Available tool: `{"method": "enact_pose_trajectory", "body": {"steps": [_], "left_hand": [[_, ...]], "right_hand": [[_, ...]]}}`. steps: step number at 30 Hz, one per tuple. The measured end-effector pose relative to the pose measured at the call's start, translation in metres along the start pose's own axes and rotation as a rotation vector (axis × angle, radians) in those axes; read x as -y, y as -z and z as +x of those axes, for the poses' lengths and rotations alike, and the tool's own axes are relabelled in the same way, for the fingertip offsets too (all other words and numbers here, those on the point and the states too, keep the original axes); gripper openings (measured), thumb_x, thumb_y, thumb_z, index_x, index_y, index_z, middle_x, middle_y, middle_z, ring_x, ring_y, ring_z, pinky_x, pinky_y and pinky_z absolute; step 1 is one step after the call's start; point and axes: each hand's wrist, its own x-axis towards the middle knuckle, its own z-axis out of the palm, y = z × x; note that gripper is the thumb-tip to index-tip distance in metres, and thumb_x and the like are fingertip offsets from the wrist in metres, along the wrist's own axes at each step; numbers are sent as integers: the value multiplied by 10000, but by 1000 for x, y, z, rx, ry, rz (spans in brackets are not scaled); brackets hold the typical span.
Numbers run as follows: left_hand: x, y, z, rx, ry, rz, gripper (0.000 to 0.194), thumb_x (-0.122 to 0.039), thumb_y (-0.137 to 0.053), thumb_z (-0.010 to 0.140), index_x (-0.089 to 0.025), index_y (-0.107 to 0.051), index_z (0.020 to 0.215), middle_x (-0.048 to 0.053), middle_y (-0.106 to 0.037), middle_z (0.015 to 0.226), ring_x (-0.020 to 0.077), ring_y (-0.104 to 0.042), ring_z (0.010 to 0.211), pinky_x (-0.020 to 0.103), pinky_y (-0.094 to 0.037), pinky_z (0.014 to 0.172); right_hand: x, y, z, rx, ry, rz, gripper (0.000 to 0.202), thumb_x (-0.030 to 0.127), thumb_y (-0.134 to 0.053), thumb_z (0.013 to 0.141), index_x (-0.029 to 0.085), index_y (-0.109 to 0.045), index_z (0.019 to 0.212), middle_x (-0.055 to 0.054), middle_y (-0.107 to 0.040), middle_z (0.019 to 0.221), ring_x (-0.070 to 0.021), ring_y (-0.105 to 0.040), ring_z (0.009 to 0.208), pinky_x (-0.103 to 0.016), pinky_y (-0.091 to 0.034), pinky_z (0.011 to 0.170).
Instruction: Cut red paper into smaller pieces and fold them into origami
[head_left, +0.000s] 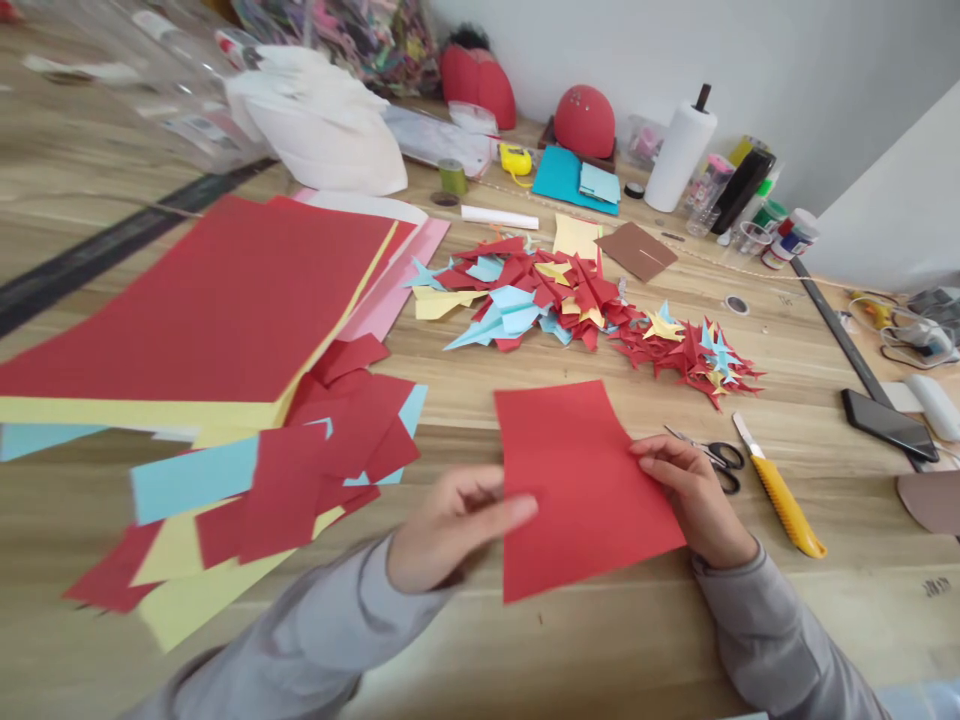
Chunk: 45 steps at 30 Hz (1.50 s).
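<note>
A single red sheet of paper (574, 490) is held up between my two hands, above the wooden table (555, 650). My left hand (461, 525) pinches its left edge, thumb on the front and the other fingers behind. At the right edge, my right hand (694, 490) grips the sheet between thumb and fingers. Black-handled scissors (724, 457) lie just beyond my right hand, and a yellow utility knife (780, 490) rests to their right. Folded paper pieces in red, blue and yellow (517, 300) are heaped behind the sheet.
Large red sheets (202, 300) are stacked at the left, with loose cut pieces (285, 490) in front. A smaller folded pile (690, 350) sits right of centre. Along the back stand a yellow tape measure (515, 160), a white roll (680, 155) and bottles. A phone (889, 425) lies at the right.
</note>
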Motion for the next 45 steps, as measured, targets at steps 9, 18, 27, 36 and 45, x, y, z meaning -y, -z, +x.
{"method": "enact_pose_trajectory", "body": {"steps": [9,18,27,36,45], "left_hand": [[1,12,9,-251,-571,680,390,-74,-597,796,-230,-680,1144,130,-630,1233,125,-656,762,249,-568,656],[8,13,8,-132,-773,1024,327,-30,-515,860,-209,-712,1050,125,-664,1186,133,-656,834,265,-571,761],[5,19,8,-238,-716,924,274,-134,-517,897,-219,-735,1041,65,-753,1031,169,-719,940,257,-576,866],[3,16,8,-224,-699,898,205,-170,-559,886,-209,-747,958,84,-751,1031,183,-723,927,287,-590,847],[-3,14,6,-226,-649,825,135,-199,-611,860,-194,-746,862,121,-715,1136,207,-709,972,315,-573,863]], "right_hand": [[4,8,1,-25,-100,80,176,303,-800,576,231,-732,722,0,-696,699,-165,-601,601,-289,-439,557],[2,20,3,8,-89,85,213,357,-797,621,263,-712,792,-18,-718,854,-224,-648,737,-373,-499,670],[2,11,1,34,1,154,185,361,-702,701,229,-732,827,-5,-636,645,-134,-495,501,-275,-422,468],[-6,8,-6,-62,284,-129,282,279,-782,675,252,-735,951,-35,-706,971,-202,-631,881,-308,-505,764],[-9,10,-2,33,241,-159,457,314,-805,706,275,-665,1139,-78,-688,1193,-264,-636,1081,-395,-506,911]]}}
